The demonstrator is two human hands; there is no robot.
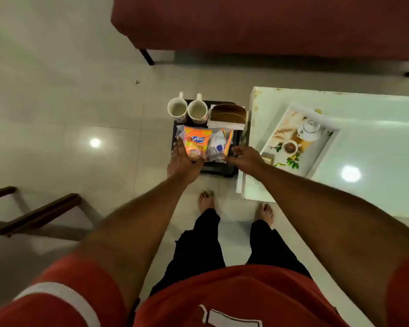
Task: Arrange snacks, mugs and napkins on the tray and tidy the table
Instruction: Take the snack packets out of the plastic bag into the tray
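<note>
Head view: black tray (219,172) held above tiled floor (64,109), just beside white table (373,190). Left hand (183,161) and right hand (246,159) at tray's near corners; grip cannot be told. On tray: two white mugs (188,110), brown napkin holder (228,114), orange snack packet (196,142) reading "Kurkure", clear packet (220,143). Printed teapot tray (300,138) on table. Red sofa (269,22) beyond.

Between the hands, the snack packets (200,143) were glossy, crinkled plastic film. Beyond them the mugs (188,110) looked like smooth glazed ceramic, on a dark matt tray (219,171). Right of the right hand (246,159), the table (376,149) was glossy white.
</note>
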